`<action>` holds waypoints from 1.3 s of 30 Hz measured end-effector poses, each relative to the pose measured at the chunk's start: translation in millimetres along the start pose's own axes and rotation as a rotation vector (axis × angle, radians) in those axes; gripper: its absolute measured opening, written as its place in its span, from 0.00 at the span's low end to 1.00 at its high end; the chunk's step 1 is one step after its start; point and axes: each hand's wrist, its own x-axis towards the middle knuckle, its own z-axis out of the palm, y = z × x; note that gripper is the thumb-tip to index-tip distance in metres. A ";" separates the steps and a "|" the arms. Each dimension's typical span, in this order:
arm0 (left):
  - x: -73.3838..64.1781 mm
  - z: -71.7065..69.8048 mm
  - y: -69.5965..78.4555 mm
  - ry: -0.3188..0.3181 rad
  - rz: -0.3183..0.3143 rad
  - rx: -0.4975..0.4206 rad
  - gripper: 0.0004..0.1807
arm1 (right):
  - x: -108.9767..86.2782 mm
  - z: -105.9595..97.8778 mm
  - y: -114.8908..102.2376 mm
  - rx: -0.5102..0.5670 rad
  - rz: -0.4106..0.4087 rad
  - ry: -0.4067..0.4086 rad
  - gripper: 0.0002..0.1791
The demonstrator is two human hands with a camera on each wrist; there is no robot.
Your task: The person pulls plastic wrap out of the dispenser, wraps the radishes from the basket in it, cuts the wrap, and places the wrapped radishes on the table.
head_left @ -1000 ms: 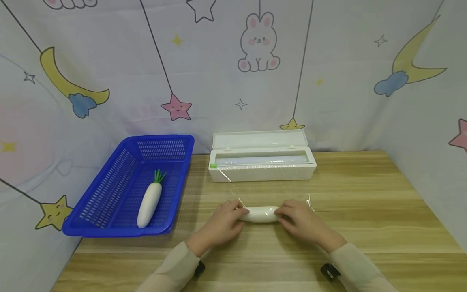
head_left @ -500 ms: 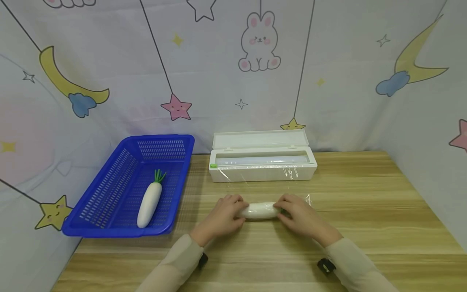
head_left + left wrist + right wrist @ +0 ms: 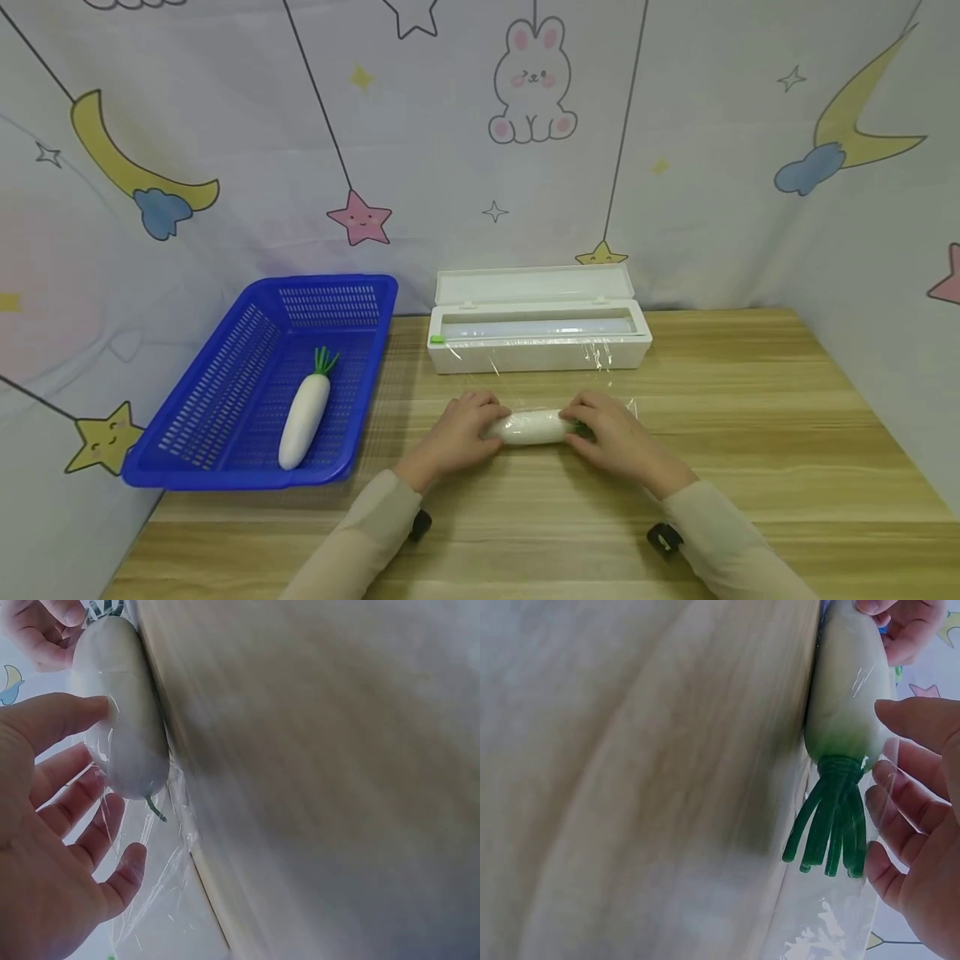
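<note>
A white radish [image 3: 534, 427] with green stalks [image 3: 836, 817] lies crosswise on the table in front of the hands, with clear plastic wrap [image 3: 154, 877] over it. The left hand [image 3: 462, 433] holds its tail end, thumb [image 3: 82, 712] on the near side and fingers on the far side. At the stalk end, the right hand [image 3: 611, 433] holds it the same way, partly hiding the stalks in the head view. From the radish the wrap reaches back to a white wrap dispenser [image 3: 536, 357], whose lid stands up and whose roll [image 3: 540, 327] shows inside.
On the left a blue plastic basket [image 3: 352, 433] stands on the wooden table [image 3: 750, 433], holding a second white radish [image 3: 305, 419] with green stalks. A green slider [image 3: 437, 339] sits at the dispenser's left front edge. Behind the table hangs a patterned cloth [image 3: 442, 125].
Both hands and the wrapped radish have moved a little away from the body, closer to the dispenser. The wrap between radish and dispenser looks slacker, and more of the green stalks shows.
</note>
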 end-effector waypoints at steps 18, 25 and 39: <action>8.9 -1.2 -9.3 0.031 0.008 -0.110 0.14 | 8.0 4.9 8.4 -0.030 0.004 -0.001 0.18; 12.0 -4.0 -10.9 0.016 -0.008 -0.114 0.15 | 12.4 5.7 11.5 -0.030 0.011 -0.009 0.20; 18.2 -1.3 -19.0 0.024 -0.007 -0.080 0.18 | 18.4 6.2 16.7 -0.012 0.032 -0.025 0.20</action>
